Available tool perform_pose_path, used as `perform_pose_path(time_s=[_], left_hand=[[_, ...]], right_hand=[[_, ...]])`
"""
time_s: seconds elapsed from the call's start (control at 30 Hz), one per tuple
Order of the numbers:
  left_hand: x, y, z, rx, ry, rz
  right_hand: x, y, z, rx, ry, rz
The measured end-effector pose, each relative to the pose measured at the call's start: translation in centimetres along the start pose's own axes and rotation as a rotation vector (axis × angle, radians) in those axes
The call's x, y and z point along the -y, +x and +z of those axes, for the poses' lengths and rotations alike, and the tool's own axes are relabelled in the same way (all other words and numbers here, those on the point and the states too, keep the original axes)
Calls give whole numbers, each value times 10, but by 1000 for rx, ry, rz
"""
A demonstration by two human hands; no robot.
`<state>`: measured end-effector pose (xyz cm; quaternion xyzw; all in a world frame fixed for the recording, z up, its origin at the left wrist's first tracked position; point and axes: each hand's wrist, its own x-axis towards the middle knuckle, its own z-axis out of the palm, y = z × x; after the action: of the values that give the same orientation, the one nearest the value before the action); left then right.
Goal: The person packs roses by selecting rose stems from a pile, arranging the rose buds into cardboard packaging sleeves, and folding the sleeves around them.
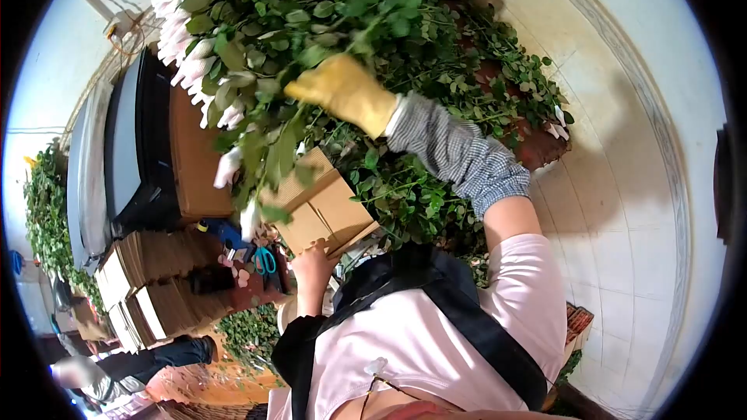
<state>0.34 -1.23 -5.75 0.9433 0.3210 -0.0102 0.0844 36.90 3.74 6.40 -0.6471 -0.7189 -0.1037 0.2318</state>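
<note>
My right hand (342,93), in a yellow glove with a grey checked sleeve, is closed around leafy rose stems. Slightly blurred leaves (284,144) and wrapped pale buds (228,168) hang to its left. Below it, my bare left hand (313,268) grips the lower edge of a folded piece of brown cardboard (327,214); part of the fingers is hidden. A large heap of green rose stems (373,0) lies beneath and beyond the gloved hand, with a row of white-wrapped buds (175,31) along its left side.
Left of the cardboard are teal-handled scissors (265,261) and a blue tool (226,235). Stacks of flat cardboard (148,288) stand farther left, below a dark-edged box (144,140). Another person (148,362) is at the lower left. A tiled wall (615,187) borders the right side.
</note>
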Motion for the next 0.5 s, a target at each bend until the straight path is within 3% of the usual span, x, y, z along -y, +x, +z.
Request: perform_pose_path(time_s=[0.03, 0.1, 0.2, 0.23, 0.37, 0.43, 0.5], left_hand=[[-1, 0, -1, 17, 13, -4], [-1, -1, 3, 57, 26, -14], [-7, 1, -3, 72, 69, -41], [-6, 2, -2, 69, 65, -39], [-4, 0, -3, 50, 42, -16], [-6, 0, -3, 42, 38, -17], [-6, 1, -4, 55, 66, -24]], right_hand=[[-14, -8, -14, -179, -142, -15], [-70, -30, -10, -236, -218, 230], [-77, -30, -63, 23, -696, 481], [-77, -37, -71, -175, -822, 296], [-49, -74, -66, -168, -537, 178], [-31, -110, -38, -76, -338, 245], [-33, -159, 24, 100, -345, 420]])
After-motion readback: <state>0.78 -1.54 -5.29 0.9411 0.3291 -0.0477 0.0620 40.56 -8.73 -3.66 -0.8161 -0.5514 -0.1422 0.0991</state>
